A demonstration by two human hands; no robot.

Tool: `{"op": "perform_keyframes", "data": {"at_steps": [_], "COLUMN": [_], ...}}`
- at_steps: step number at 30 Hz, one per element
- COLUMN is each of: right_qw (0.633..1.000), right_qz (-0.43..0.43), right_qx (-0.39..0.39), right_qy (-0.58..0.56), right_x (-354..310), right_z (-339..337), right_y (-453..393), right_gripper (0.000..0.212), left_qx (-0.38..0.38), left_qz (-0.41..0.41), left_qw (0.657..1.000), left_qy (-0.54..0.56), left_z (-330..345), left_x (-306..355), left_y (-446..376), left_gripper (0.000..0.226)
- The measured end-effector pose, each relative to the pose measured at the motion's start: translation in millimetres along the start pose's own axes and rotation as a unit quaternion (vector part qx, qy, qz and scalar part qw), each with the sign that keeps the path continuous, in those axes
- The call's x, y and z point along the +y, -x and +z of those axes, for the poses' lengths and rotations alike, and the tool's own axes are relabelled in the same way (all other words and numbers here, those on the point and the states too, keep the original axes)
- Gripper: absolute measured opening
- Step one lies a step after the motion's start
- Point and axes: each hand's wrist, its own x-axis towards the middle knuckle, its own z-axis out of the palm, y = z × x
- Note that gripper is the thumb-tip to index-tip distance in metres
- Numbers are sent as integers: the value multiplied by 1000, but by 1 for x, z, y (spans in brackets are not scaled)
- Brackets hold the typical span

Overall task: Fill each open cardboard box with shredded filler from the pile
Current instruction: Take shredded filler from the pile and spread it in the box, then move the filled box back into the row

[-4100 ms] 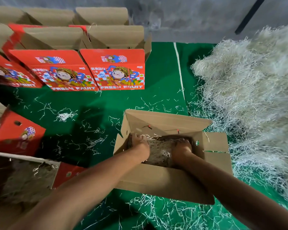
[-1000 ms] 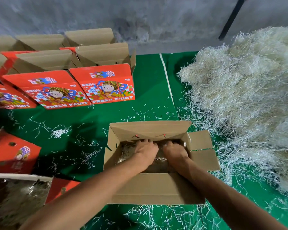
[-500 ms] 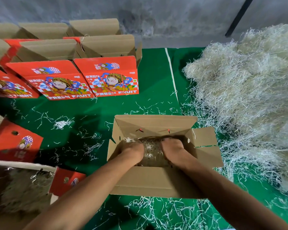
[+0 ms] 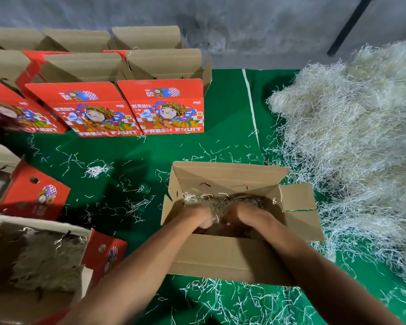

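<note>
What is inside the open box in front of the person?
Inside the open box: shredded filler, with the left hand and right hand in it. The box floor is covered.

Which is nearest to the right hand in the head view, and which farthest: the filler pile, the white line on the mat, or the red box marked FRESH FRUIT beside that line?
From the right hand, inside the open box:
1. Filler pile, to the right, past the box's flaps.
2. White line, ahead on the green mat.
3. Red box, ahead and to the left, beyond the line's near end.
</note>
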Motion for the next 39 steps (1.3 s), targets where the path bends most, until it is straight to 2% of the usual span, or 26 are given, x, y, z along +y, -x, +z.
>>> {"op": "perform_keyframes", "data": {"at_steps": [2, 5, 7, 8, 10, 11, 13, 16, 20, 22, 24, 26, 28, 30, 31, 34, 35, 37, 39], "right_qw": [996, 989, 995, 995, 982, 978, 968, 946, 883, 864, 862, 856, 845, 834, 823, 794, 780, 754, 733], "right_qz": [41, 36, 46, 50, 46, 56, 83, 42, 7, 20, 63, 94, 116, 133, 122, 46, 32, 27, 2], "right_qx": [24, 0, -11, 9, 92, 125, 176, 260, 397, 440, 455, 453, 459, 451, 444, 437, 446, 468, 472], "right_qy": [-72, -145, -82, -90, -161, -160, -157, -189, -249, -245, -215, -232, -249, -288, -331, -420, -438, -461, -490], "right_x": [17, 29, 33, 38, 36, 39, 33, 28, 41, 53, 70, 80, 90, 96, 98, 99, 97, 91, 80], "right_z": [3, 14, 20, 22, 20, 21, 12, 1, 0, 0, 6, 13, 22, 28, 30, 38, 41, 43, 40], "right_y": [16, 32, 32, 29, 37, 42, 52, 79, 122, 137, 144, 150, 153, 152, 153, 152, 152, 152, 154], "right_gripper": [30, 31, 39, 41, 36, 31, 25, 26, 14, 11, 17, 25, 46, 65, 62, 28, 25, 27, 37], "left_qx": [0, -6, 3, 9, 55, 90, 141, 155, 205, 212, 221, 229, 219, 178, 156, 143, 153, 184, 226], "left_qz": [2, 13, 20, 19, 9, 19, 66, 147, 227, 256, 276, 288, 302, 317, 322, 323, 323, 319, 307], "left_qw": [1000, 999, 1000, 1000, 996, 991, 973, 941, 915, 907, 898, 893, 893, 897, 900, 911, 915, 918, 916], "left_qy": [13, -30, -7, 10, 63, 98, 173, 264, 262, 260, 262, 261, 252, 251, 250, 212, 186, 151, 123], "left_z": [1, 3, -1, -1, -2, -1, 1, 0, -7, -2, 3, 8, 14, 20, 23, 33, 36, 38, 35], "left_x": [1, -1, -3, -6, -13, -16, -20, -12, 10, 22, 34, 41, 43, 41, 40, 34, 32, 28, 24], "left_y": [6, 17, 20, 24, 35, 42, 53, 77, 122, 140, 155, 165, 173, 181, 185, 190, 189, 190, 193], "left_gripper": [48, 48, 50, 51, 51, 46, 28, 17, 17, 15, 15, 16, 20, 33, 43, 71, 71, 57, 46]}}
